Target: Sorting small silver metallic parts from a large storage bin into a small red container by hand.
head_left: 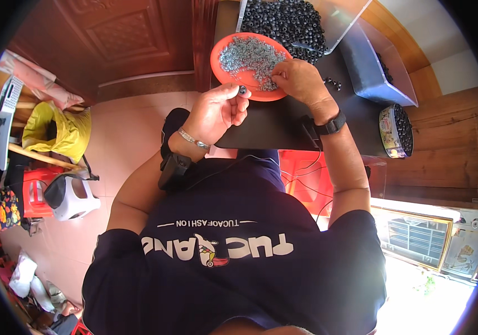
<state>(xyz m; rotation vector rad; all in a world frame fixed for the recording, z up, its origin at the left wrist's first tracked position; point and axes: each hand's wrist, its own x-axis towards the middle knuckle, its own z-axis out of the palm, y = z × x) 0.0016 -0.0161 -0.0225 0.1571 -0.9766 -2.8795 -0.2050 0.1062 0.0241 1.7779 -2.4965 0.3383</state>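
Note:
My left hand (212, 113) is closed by the plate's near edge. Its thumb and index finger pinch a small black ring-like part (243, 89). Over the right side of an orange-red plate (215, 64), my right hand (300, 82) has its fingertips pressed together among small silvery metal pieces (244, 53). Anything between those fingertips is too small to make out. The metal pieces are heaped across the plate, and bare orange shows near its front.
Behind the plate stands a clear box (344, 28) with many black parts (283, 22). To the right are a bluish plastic bin (370, 72) and a round tin (387, 131) of black pieces. Several loose black parts (333, 84) lie on the dark table (250, 128).

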